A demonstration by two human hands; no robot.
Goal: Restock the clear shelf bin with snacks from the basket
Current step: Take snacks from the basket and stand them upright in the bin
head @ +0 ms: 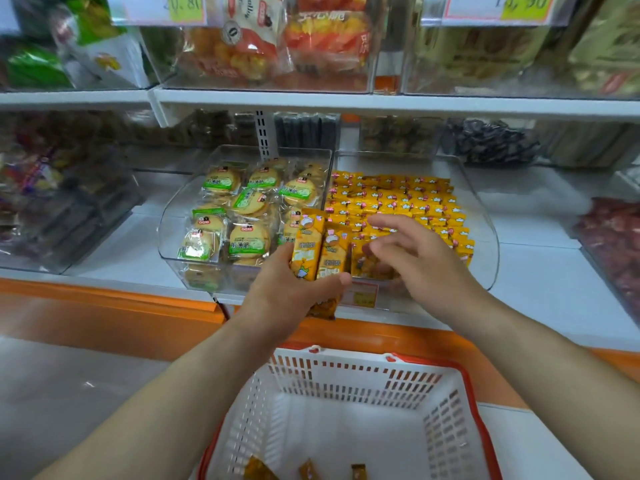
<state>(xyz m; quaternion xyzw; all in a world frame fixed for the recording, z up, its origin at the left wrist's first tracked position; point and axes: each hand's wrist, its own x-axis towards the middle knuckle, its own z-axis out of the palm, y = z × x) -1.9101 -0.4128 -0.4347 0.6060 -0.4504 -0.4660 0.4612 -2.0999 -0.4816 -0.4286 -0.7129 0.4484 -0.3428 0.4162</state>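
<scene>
**Step in hand: moving yellow packets from the basket into the clear bin.**
At lower centre, the basket (346, 410) holds only a few loose packets (257, 468). Above it, the left hand (287, 296) grips a bunch of yellow packets (317, 251) at the bin's front edge. The right hand (419, 261) hovers alongside, fingers (388, 221) spread and apparently holding nothing. The next move likely calls for seating the bunch in the front of the clear bin (486, 237), in line with the stocked rows (398, 199).

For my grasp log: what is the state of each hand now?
Left hand: holds a few yellow snack packets.
Right hand: open, over clear plastic shelf bin.
</scene>
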